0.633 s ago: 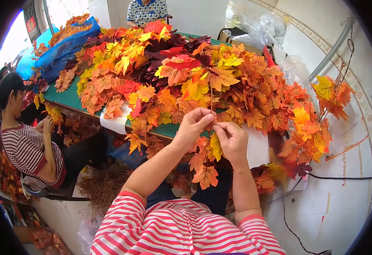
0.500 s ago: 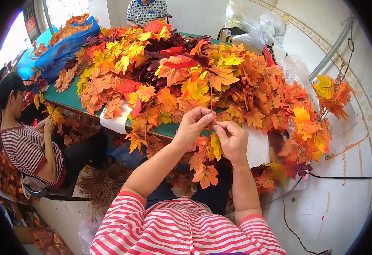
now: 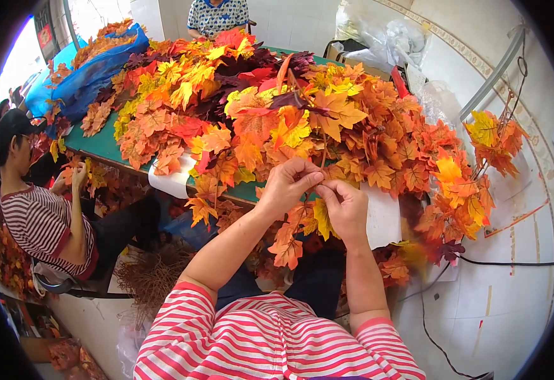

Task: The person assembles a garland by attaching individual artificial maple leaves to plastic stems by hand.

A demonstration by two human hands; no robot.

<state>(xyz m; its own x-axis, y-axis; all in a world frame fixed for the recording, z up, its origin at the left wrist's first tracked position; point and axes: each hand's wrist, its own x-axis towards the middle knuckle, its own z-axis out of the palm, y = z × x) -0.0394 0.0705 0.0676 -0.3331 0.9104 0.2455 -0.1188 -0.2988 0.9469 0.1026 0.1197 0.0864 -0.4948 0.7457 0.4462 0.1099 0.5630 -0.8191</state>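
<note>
In front of my chest, my left hand [image 3: 287, 187] and my right hand [image 3: 345, 212] meet, thumbs and fingertips pinched together on the thin brown stem [image 3: 324, 151] of an artificial maple leaf garland. Above my hands the stem runs up into orange, yellow and dark red leaves [image 3: 334, 114]. Below them hang orange leaves [image 3: 286, 250] and a yellow leaf [image 3: 323, 218]. My fingertips hide the spot where they grip. Just beyond lies a large heap of artificial maple leaves [image 3: 156, 117].
The heap covers much of a green-topped table [image 3: 99, 150]. Blue plastic sheeting [image 3: 103, 76] lies at its far left. A seated person [image 3: 46, 215] handles leaves on the left; another person [image 3: 218, 19] sits across. Dry brown stems [image 3: 150, 278] and a black cable [image 3: 511, 263] flank me.
The upper leaves have shifted and turned, and those below have swung left and up. My pinched hands stay nearly in place. The person on the left has raised a hand.
</note>
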